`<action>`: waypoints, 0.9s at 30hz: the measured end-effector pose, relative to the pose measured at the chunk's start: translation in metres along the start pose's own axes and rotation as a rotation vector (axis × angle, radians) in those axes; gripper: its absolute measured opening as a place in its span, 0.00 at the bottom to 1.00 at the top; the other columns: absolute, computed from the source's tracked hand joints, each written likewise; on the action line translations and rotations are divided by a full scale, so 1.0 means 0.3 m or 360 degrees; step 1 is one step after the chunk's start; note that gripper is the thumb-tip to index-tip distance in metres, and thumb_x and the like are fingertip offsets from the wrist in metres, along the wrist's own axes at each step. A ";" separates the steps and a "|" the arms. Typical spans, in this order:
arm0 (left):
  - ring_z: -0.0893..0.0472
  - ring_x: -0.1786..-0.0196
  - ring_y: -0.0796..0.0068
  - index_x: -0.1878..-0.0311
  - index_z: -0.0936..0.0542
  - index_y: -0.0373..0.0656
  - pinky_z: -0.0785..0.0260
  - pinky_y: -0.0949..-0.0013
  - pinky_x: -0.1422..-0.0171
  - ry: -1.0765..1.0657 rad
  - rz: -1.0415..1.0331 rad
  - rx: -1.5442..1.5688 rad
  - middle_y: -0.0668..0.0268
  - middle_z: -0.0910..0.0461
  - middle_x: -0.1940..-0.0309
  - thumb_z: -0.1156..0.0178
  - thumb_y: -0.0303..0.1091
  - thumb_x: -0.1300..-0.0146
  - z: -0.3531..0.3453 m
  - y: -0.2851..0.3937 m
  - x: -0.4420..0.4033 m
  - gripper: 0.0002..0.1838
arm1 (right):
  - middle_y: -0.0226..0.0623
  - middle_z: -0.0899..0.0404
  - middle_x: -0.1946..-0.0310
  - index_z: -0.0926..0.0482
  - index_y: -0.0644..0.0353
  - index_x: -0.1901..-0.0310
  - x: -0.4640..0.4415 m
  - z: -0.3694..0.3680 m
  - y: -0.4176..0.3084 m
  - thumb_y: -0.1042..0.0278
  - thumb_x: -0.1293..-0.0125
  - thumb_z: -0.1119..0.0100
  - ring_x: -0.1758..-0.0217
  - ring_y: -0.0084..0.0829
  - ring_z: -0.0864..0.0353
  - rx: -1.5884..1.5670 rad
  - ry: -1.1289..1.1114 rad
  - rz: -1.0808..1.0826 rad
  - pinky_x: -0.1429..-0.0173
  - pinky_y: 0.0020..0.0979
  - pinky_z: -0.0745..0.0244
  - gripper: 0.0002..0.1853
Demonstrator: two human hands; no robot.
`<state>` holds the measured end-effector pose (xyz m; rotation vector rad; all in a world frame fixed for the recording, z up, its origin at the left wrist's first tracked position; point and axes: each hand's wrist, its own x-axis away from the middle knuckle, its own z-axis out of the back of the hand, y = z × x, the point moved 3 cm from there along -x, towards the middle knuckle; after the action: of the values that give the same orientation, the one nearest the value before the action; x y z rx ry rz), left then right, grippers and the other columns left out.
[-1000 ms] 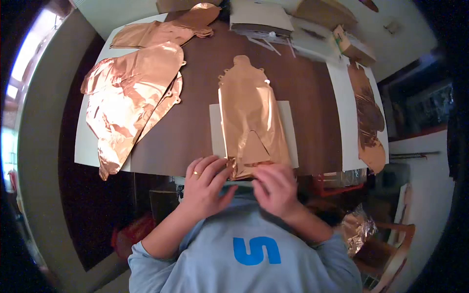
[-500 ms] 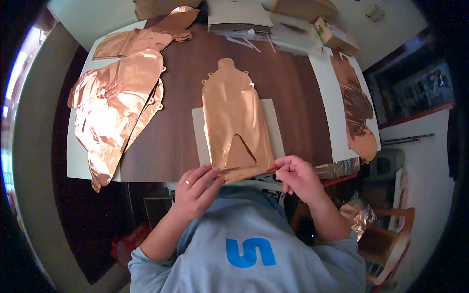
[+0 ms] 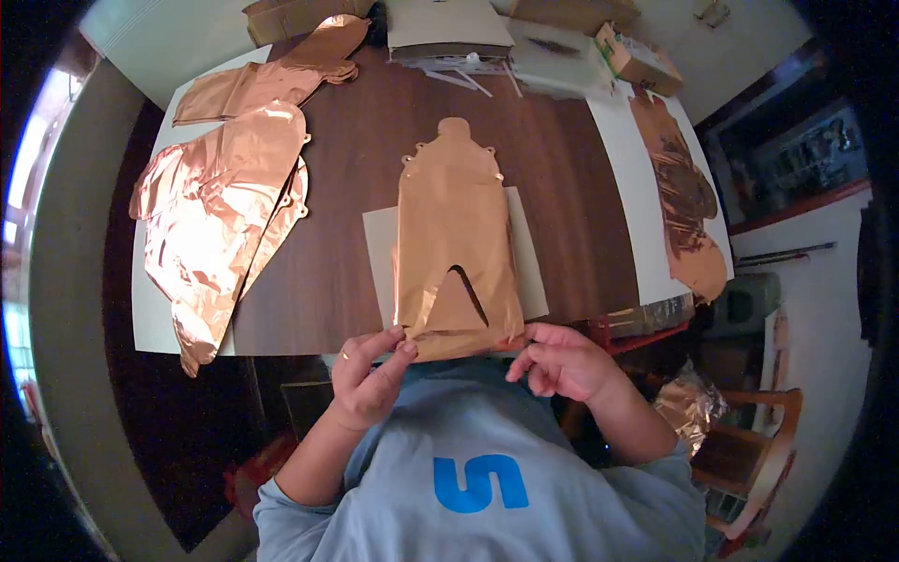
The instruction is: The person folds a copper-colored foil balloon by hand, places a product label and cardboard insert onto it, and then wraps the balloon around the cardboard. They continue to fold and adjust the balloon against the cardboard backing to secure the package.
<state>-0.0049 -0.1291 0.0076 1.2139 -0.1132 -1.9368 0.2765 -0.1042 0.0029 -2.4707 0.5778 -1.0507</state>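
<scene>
In front of me on the table lies a flat, copper-coloured foil balloon (image 3: 449, 225), with small tabs near its narrow far end and a slit shaped like an inverted V. Its near edge reaches over the table's front edge. My left hand (image 3: 370, 379) pinches the near left corner between thumb and fingers. At the near right corner is my right hand (image 3: 568, 363), closed on the foil with its other fingers curled; its exact grip is partly hidden. Under the balloon a pale card (image 3: 531, 253) shows on both sides.
Shiny copper foil balloons (image 3: 211, 206) lie stacked at the left, with more (image 3: 309, 61) behind them. Other foil pieces (image 3: 674, 178) lie along the right side. A white box (image 3: 449, 28), white strips (image 3: 473, 82) and a small carton (image 3: 641, 58) stand at the back. A wooden chair (image 3: 773, 440) is at right.
The balloon has straightened and lies flatter, its far end shifted slightly right. Both hands have moved slightly toward me, and the right hand's lower fingers have swung left.
</scene>
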 end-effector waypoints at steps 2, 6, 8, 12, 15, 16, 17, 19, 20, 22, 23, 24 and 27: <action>0.16 0.61 0.60 0.54 0.14 0.40 0.22 0.66 0.58 0.0001 0.0045 0.0040 0.51 0.17 0.54 0.33 0.17 0.48 -0.003 -0.006 0.008 0.16 | 0.42 0.15 0.58 0.26 0.60 0.42 -0.005 -0.013 0.003 0.64 0.26 0.44 0.70 0.25 0.15 0.0060 0.0045 0.0028 0.71 0.23 0.23 0.16; 0.17 0.59 0.59 0.48 0.17 0.39 0.22 0.66 0.55 0.0020 0.0261 0.0080 0.52 0.19 0.54 0.33 0.16 0.47 -0.004 0.004 0.001 0.21 | 0.41 0.14 0.57 0.23 0.61 0.45 -0.025 -0.035 0.008 0.64 0.26 0.44 0.64 0.28 0.14 0.0104 0.0268 0.0163 0.64 0.27 0.19 0.13; 0.17 0.57 0.59 0.44 0.20 0.38 0.22 0.68 0.53 0.0059 0.0473 0.0112 0.52 0.19 0.56 0.35 0.17 0.43 0.004 0.011 -0.017 0.21 | 0.41 0.14 0.58 0.23 0.61 0.46 -0.027 -0.045 -0.016 0.65 0.26 0.44 0.64 0.29 0.14 0.0108 0.0294 0.0280 0.63 0.29 0.19 0.13; 0.18 0.59 0.74 0.46 0.22 0.36 0.23 0.72 0.53 -0.0208 0.1092 0.0581 0.60 0.20 0.58 0.34 0.23 0.37 0.040 -0.007 -0.043 0.16 | 0.44 0.14 0.58 0.22 0.62 0.51 -0.045 -0.012 -0.047 0.66 0.28 0.42 0.63 0.32 0.13 -0.0049 0.0243 0.0409 0.62 0.31 0.18 0.10; 0.20 0.59 0.80 0.47 0.22 0.37 0.25 0.75 0.53 -0.0290 0.1575 0.1092 0.66 0.19 0.61 0.35 0.25 0.34 0.027 -0.018 -0.042 0.13 | 0.45 0.14 0.57 0.22 0.61 0.52 -0.065 0.008 -0.057 0.66 0.28 0.41 0.62 0.33 0.13 -0.0102 0.0212 0.0426 0.62 0.31 0.18 0.09; 0.20 0.59 0.81 0.47 0.22 0.37 0.25 0.76 0.53 -0.0329 0.1631 0.1182 0.68 0.19 0.62 0.36 0.26 0.33 0.024 -0.021 -0.041 0.13 | 0.46 0.14 0.57 0.22 0.61 0.52 -0.070 0.010 -0.060 0.66 0.28 0.41 0.62 0.33 0.13 -0.0112 0.0208 0.0431 0.62 0.32 0.18 0.09; 0.21 0.59 0.83 0.47 0.22 0.38 0.26 0.76 0.54 -0.0369 0.1684 0.1273 0.70 0.20 0.63 0.37 0.26 0.32 0.021 -0.024 -0.041 0.12 | 0.45 0.14 0.57 0.22 0.61 0.52 -0.072 0.009 -0.065 0.66 0.28 0.40 0.62 0.33 0.13 -0.0088 0.0211 0.0442 0.62 0.31 0.18 0.09; 0.21 0.59 0.83 0.48 0.22 0.37 0.26 0.76 0.54 -0.0306 0.1654 0.1331 0.69 0.19 0.62 0.37 0.26 0.32 0.022 -0.025 -0.050 0.11 | 0.45 0.14 0.57 0.22 0.61 0.53 -0.075 0.006 -0.075 0.66 0.29 0.40 0.61 0.33 0.13 -0.0042 0.0223 0.0465 0.62 0.31 0.19 0.09; 0.21 0.60 0.83 0.48 0.22 0.37 0.27 0.77 0.55 -0.0275 0.1638 0.1361 0.69 0.19 0.61 0.37 0.26 0.32 0.022 -0.025 -0.055 0.11 | 0.45 0.14 0.57 0.22 0.61 0.53 -0.075 0.008 -0.077 0.66 0.29 0.40 0.61 0.33 0.13 -0.0019 0.0244 0.0473 0.62 0.31 0.19 0.09; 0.21 0.60 0.83 0.48 0.22 0.37 0.27 0.76 0.55 -0.0260 0.1613 0.1230 0.68 0.19 0.61 0.37 0.26 0.32 0.029 -0.024 -0.070 0.11 | 0.44 0.14 0.57 0.22 0.61 0.53 -0.075 0.013 -0.077 0.65 0.28 0.40 0.61 0.32 0.13 0.0027 0.0287 0.0489 0.62 0.30 0.20 0.09; 0.21 0.60 0.83 0.48 0.23 0.37 0.27 0.76 0.55 -0.0254 0.1601 0.1167 0.68 0.19 0.60 0.37 0.26 0.32 0.032 -0.025 -0.075 0.12 | 0.43 0.14 0.57 0.22 0.61 0.53 -0.077 0.015 -0.075 0.65 0.28 0.40 0.61 0.32 0.13 0.0031 0.0280 0.0497 0.62 0.31 0.20 0.09; 0.21 0.60 0.83 0.47 0.23 0.37 0.27 0.76 0.55 -0.0311 0.1597 0.1178 0.68 0.19 0.60 0.37 0.26 0.32 0.029 -0.027 -0.074 0.12 | 0.43 0.14 0.56 0.22 0.61 0.52 -0.078 0.018 -0.071 0.65 0.28 0.40 0.61 0.32 0.13 0.0036 0.0274 0.0504 0.62 0.31 0.20 0.09; 0.21 0.60 0.83 0.47 0.23 0.37 0.26 0.76 0.55 -0.0455 0.1636 0.1204 0.68 0.19 0.60 0.38 0.27 0.32 0.023 -0.038 -0.073 0.12 | 0.41 0.14 0.57 0.22 0.60 0.52 -0.076 0.020 -0.067 0.65 0.28 0.41 0.62 0.32 0.13 0.0041 0.0318 0.0494 0.62 0.31 0.20 0.09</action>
<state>-0.0129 -0.1089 0.0212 0.9698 -1.4206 -1.1075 0.2709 -0.0745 -0.0040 -2.1750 0.9669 -1.1721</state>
